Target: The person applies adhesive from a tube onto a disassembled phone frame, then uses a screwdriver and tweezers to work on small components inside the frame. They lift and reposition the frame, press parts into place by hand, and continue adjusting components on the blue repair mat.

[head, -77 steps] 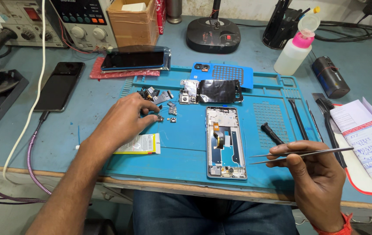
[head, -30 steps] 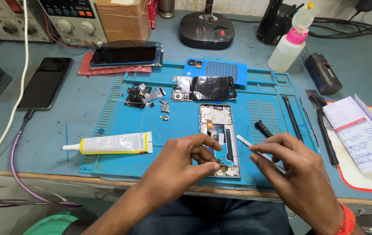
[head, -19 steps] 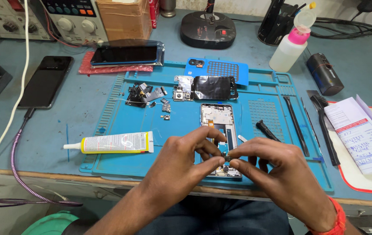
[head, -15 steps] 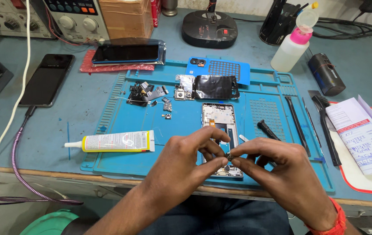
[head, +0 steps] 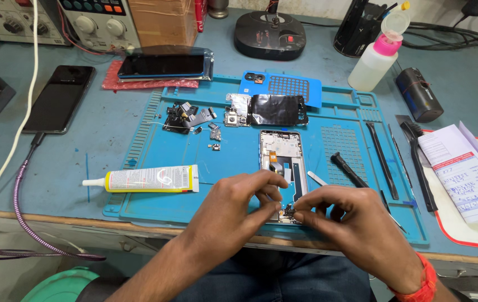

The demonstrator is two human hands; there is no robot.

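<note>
**A:** Where does the opened phone frame [head: 281, 162] lie?

**B:** On the blue work mat [head: 227, 168], right of the mat's centre, its long axis running from the near edge toward the far edge. Its camera end points away from the person; its bottom end is under the fingers.

**A:** And the hands?

**B:** Both meet at the frame's near end. The left hand [head: 239, 210] has its fingertips drawn together on the frame's lower edge. The right hand [head: 353, 223] pinches a small dark part [head: 290, 211] against that same end. Whether the part is seated or loose cannot be told.

**A:** How much room around the frame?

**B:** Bare mat to its left, up to the yellow glue tube [head: 146, 179] lying crosswise, well apart. To its right a black-handled tool [head: 348, 169] lies just beside the frame, with long black pry tools [head: 381, 159] farther right. Beyond its far end sit a black shielded board [head: 275, 109] and a cluster of small removed parts [head: 185, 117]. The mat's near rim is just beside the frame's bottom end.

**A:** What is hidden?

**B:** The frame's lower third is covered by knuckles. A pale flat strip [head: 317, 179] shows only partly above the right hand.
</note>
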